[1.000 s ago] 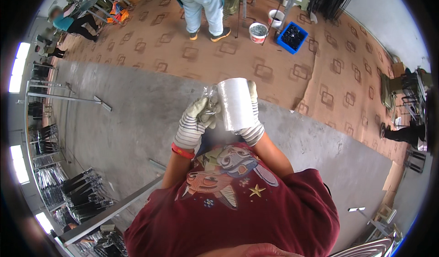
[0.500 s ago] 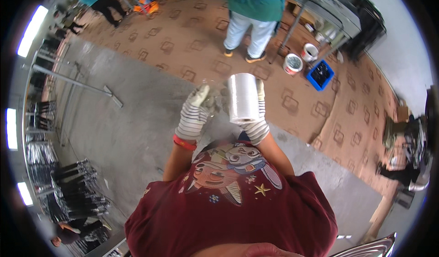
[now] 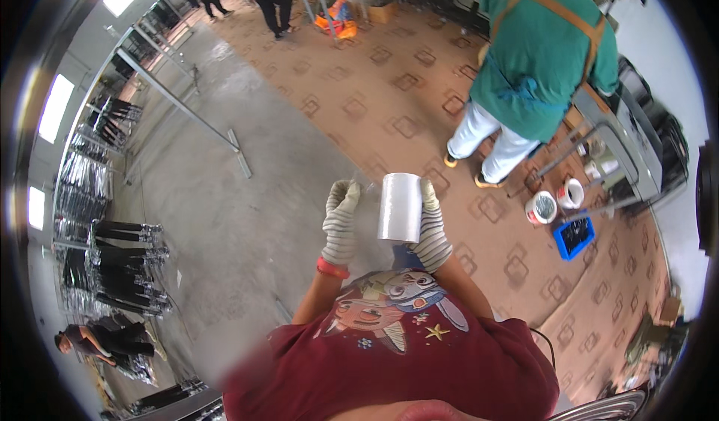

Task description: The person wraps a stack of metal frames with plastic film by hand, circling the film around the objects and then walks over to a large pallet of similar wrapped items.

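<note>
A white, shiny roll of plastic film point(image 3: 400, 208) is held upright in front of my body. My right hand point(image 3: 431, 225), in a pale glove with grey stripes, grips it from its right side, and the roll hides part of the fingers. To the left, apart from the roll, my left hand point(image 3: 341, 223) wears a matching glove and is closed, fingertips curled together. A faint clear wisp shows by those fingertips; it looks like the film's loose end, though its run to the roll is hard to see.
A co-worker in a green top point(image 3: 528, 69) stands ahead right at a metal table point(image 3: 636, 151). Near it are white buckets point(image 3: 541, 208) and a blue crate point(image 3: 574, 238). A metal rack frame point(image 3: 180, 110) and wrapped dark goods point(image 3: 123, 267) stand left. Brown patterned covering point(image 3: 389, 107) meets grey floor.
My view has swung, so the co-worker and buckets sit further right. My left hand's fingers have drawn together more tightly; my right hand still holds the roll.
</note>
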`<state>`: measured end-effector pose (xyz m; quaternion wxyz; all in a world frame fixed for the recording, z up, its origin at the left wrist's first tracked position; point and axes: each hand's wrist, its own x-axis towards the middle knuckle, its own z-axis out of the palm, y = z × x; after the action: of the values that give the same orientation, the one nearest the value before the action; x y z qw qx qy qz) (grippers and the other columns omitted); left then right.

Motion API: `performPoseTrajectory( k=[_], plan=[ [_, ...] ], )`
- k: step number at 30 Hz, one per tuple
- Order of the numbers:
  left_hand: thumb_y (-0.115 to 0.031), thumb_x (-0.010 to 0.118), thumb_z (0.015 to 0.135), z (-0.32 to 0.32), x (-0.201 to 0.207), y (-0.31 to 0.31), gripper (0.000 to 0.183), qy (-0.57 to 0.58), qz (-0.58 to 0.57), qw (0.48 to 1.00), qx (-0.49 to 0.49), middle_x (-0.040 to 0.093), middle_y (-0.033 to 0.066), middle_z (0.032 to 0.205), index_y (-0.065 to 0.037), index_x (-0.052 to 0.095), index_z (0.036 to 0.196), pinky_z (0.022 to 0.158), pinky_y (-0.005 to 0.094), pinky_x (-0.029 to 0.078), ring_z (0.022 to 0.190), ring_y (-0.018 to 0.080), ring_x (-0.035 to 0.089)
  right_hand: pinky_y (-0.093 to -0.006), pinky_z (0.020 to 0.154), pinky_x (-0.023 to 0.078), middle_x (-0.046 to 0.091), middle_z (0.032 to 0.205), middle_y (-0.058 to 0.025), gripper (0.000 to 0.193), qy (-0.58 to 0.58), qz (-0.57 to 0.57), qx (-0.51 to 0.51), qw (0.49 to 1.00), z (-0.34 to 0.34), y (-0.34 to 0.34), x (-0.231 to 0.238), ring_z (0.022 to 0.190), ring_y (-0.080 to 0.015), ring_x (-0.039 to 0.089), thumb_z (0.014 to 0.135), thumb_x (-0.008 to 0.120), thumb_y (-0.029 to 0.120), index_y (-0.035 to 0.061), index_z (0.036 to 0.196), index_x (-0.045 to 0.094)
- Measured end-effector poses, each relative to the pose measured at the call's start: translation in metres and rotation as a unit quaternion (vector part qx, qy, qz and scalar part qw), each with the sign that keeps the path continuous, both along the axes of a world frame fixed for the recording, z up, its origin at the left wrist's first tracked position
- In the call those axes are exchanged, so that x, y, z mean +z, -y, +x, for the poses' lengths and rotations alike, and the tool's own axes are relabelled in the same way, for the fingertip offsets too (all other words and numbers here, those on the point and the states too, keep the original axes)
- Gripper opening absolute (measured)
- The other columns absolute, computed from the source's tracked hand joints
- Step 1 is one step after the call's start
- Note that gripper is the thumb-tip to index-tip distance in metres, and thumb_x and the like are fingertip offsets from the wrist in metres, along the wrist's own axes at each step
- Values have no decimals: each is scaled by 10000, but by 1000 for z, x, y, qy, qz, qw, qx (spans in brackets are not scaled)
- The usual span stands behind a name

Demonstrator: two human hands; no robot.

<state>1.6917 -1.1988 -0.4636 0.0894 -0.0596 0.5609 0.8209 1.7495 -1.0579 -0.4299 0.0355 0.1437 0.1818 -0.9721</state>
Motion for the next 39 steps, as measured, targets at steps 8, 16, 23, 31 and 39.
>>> performPoseTrajectory(
  k=[8, 16, 23, 31, 39],
  plan=[
    [-246, 603, 848, -129, 50, 12, 134, 27, -12, 995, 91, 499, -82, 695, -121, 556, 843, 463, 150, 333, 548, 0, 407, -307, 728, 533, 612, 941, -95, 611, -60, -25, 125, 990, -173, 6, -2, 814, -185, 616, 775, 569, 560, 25, 1069, 550],
    [-250, 617, 832, -195, 33, 30, 153, 73, 51, 979, 181, 549, -46, 687, -99, 587, 838, 439, 182, 398, 523, 38, 483, -346, 756, 530, 619, 951, -120, 589, -5, -165, 245, 955, -253, 33, -8, 834, -229, 622, 792, 555, 545, 17, 1052, 560],
    [-261, 618, 831, -277, 37, 88, 185, 43, 95, 991, 80, 561, -23, 728, -80, 587, 852, 523, 187, 434, 618, 44, 510, -394, 808, 512, 593, 1026, -144, 672, -76, 27, 224, 971, -335, 82, -28, 894, -264, 604, 798, 497, 599, 10, 1120, 518],
    [-264, 599, 844, -396, 43, 160, 196, -6, 74, 993, 87, 500, -51, 554, -74, 597, 793, 382, 180, 300, 414, 27, 387, -324, 929, 421, 490, 1202, -103, 571, -93, -184, 175, 963, -439, 139, -72, 1053, -211, 508, 913, 317, 510, 63, 1259, 401],
    [-233, 610, 844, -440, 36, 225, 158, 11, 110, 991, 75, 506, -66, 563, -81, 611, 800, 370, 170, 270, 404, 13, 356, -439, 802, 498, 549, 1075, -213, 728, -60, -254, 212, 942, -492, 219, -43, 937, -326, 566, 755, 534, 618, 8, 1151, 491]
  ],
)
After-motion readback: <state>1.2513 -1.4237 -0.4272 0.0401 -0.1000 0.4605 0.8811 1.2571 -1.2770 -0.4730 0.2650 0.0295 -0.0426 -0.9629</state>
